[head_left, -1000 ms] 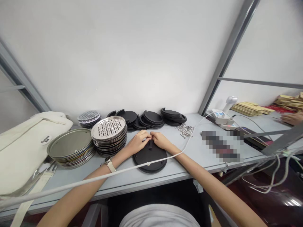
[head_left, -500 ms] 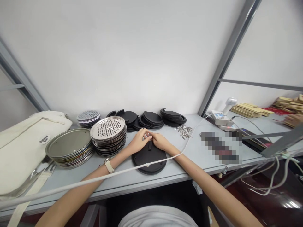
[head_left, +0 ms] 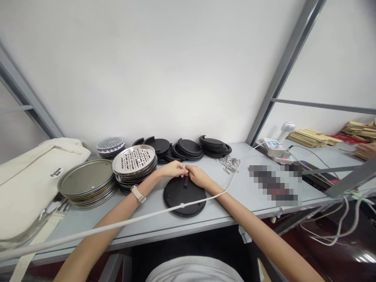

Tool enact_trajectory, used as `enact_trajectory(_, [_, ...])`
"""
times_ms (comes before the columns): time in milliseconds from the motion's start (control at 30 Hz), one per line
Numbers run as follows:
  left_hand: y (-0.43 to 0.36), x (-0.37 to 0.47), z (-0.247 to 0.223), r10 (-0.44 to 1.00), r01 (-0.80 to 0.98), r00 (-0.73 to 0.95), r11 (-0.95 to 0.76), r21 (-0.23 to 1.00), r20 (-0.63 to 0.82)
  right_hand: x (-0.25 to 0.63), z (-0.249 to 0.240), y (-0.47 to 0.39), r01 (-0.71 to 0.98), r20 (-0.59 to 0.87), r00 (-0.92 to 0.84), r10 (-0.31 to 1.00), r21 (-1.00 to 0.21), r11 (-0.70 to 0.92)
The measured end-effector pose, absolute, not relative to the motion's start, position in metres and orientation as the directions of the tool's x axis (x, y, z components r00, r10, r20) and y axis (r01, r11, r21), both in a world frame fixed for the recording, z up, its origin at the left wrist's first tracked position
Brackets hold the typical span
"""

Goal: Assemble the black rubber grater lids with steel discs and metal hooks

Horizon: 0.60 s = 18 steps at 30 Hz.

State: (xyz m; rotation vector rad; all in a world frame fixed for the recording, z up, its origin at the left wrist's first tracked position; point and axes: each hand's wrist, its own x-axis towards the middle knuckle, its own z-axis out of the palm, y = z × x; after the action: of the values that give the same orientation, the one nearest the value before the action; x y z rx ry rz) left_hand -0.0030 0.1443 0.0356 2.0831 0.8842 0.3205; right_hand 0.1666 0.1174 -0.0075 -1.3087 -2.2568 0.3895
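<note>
A round black disc [head_left: 183,197] lies flat near the table's front edge, with a small dark tab [head_left: 186,181] at its far side. My left hand [head_left: 175,169], fingers pinched, is at the top of this tab. Against its fingertips, my right hand [head_left: 197,175] is closed at the same spot. What the fingers hold is too small to make out. Small metal hooks [head_left: 231,163] lie in a loose pile to the right of my hands.
Grater discs [head_left: 135,159] and round metal plates [head_left: 88,178] are stacked on the left, beside a cream bag [head_left: 32,184]. Black discs [head_left: 189,147] stand along the wall. A white cable [head_left: 132,221] crosses in front. At far right, another person's hand [head_left: 366,150] shows.
My left hand has drawn its fingers into a tighter pinch, and its wrist has moved up and slightly right. My right hand has barely moved.
</note>
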Motion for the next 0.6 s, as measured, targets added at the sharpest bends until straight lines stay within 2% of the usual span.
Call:
enact_trajectory(267, [0.146,0.004,0.042,0.662,0.587,0.715,-0.393,0.708,-0.226,0.167,-0.008,0.118,0.713,0.27,-0.421,0.866,-0.491,0.5])
enact_trajectory(600, [0.154,0.005,0.031,0.674,0.58,0.703,-0.362,0.73,-0.225,0.167,-0.008,0.117,0.703,0.26,-0.428,0.866,-0.507,0.499])
